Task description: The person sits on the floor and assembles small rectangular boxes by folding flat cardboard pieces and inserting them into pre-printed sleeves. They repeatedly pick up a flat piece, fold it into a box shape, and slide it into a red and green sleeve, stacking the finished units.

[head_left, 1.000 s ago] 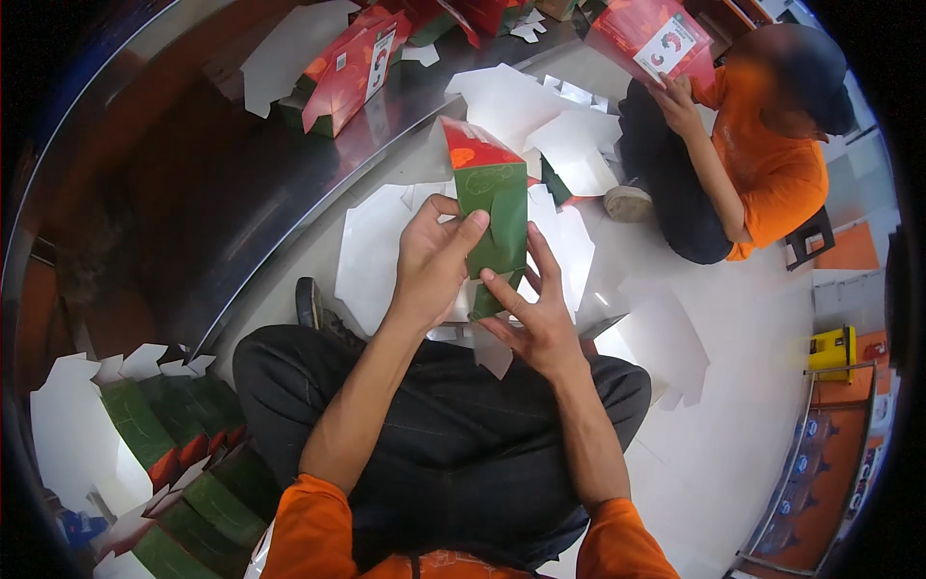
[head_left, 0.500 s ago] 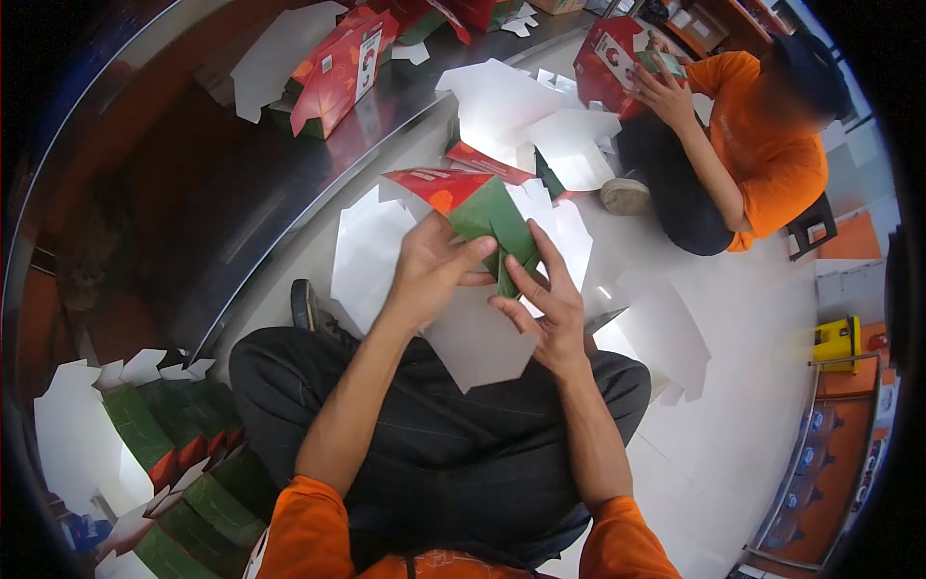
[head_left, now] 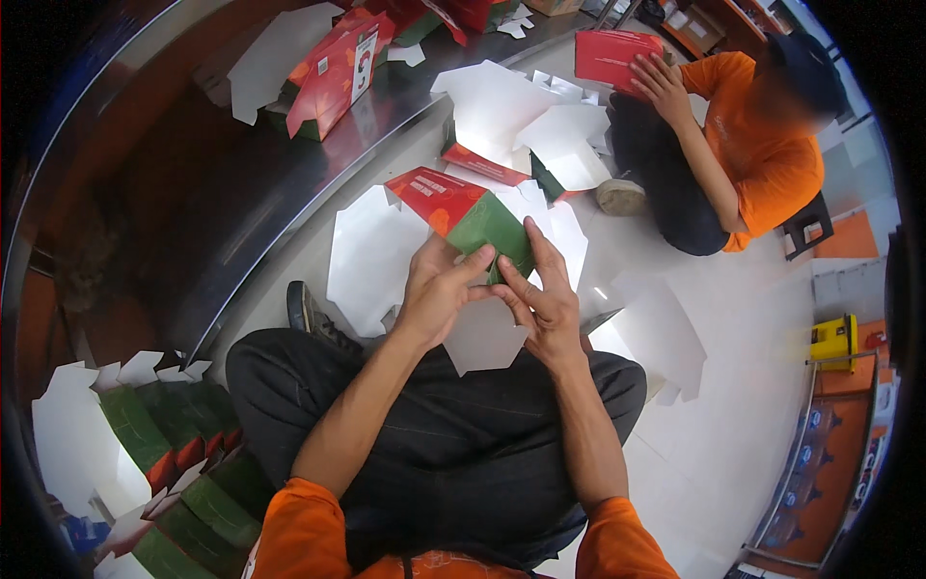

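A red and green folding carton [head_left: 490, 232] is held up over my lap, its green end turned toward me and a white flap hanging below. My left hand [head_left: 436, 289] grips its near left side, thumb pressed on the green panel. On the right edge of that panel, my right hand [head_left: 545, 304] pinches the overlapping green flaps, with its upper finger along the side. Both hands' fingertips meet at the lower corner of the green end. Behind it, a white unfolded carton sheet [head_left: 371, 256] lies on the floor.
Opened cartons [head_left: 497, 111] lie beyond my hands. Folded cartons [head_left: 338, 82] sit on a dark metal ledge [head_left: 289, 212]. At lower left are stacked green cartons [head_left: 193, 463]. A co-worker in orange [head_left: 762, 145] sits at right, holding a red carton [head_left: 617, 60]. A white sheet [head_left: 661, 328] lies right.
The carton in my hands has tilted, showing more of its red side; my right fingers have closed in on its lower corner. The co-worker's carton has turned to a plain red side.
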Demonstrator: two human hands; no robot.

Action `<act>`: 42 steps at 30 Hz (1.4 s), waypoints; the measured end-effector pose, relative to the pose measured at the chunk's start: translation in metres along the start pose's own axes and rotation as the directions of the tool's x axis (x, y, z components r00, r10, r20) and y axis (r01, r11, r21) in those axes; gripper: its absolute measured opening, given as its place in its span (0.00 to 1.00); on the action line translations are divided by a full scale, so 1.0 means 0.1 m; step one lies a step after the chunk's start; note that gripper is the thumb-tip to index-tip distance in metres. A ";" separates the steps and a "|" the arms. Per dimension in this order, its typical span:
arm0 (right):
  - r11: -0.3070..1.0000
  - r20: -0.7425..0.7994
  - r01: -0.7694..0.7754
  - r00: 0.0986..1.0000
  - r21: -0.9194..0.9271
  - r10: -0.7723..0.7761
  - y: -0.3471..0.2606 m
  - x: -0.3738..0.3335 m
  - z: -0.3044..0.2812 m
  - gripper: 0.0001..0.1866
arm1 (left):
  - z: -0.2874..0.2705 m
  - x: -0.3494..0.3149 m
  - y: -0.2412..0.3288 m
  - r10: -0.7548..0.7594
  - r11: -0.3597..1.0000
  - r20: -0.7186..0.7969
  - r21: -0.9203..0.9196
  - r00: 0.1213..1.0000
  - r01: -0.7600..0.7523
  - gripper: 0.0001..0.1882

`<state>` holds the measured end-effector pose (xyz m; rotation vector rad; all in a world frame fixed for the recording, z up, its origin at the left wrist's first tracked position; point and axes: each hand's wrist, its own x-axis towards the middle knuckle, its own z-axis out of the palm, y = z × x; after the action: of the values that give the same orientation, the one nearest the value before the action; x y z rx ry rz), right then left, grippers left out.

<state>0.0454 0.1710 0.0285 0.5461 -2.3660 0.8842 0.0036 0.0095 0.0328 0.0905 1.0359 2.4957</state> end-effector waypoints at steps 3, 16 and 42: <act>0.999 -0.042 0.029 0.999 -0.044 -0.031 0.00 0.00 0.03 0.22 | 0.03 -0.02 0.01 0.010 1.000 0.010 0.014 1.000 -0.010 0.24; 0.997 -0.110 0.061 0.992 -0.057 -0.067 0.01 0.00 0.04 0.30 | 0.03 -0.01 0.01 0.156 0.962 0.038 0.222 0.987 -0.161 0.23; 0.745 0.257 -0.373 0.927 0.553 0.274 0.01 -0.02 -0.21 0.26 | -0.35 0.19 0.00 -0.027 1.000 -0.057 -0.010 0.998 0.026 0.20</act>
<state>0.0534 0.1863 0.0399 0.4472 -2.3342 1.8482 -0.0208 -0.0055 0.0057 0.0019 1.0417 2.4920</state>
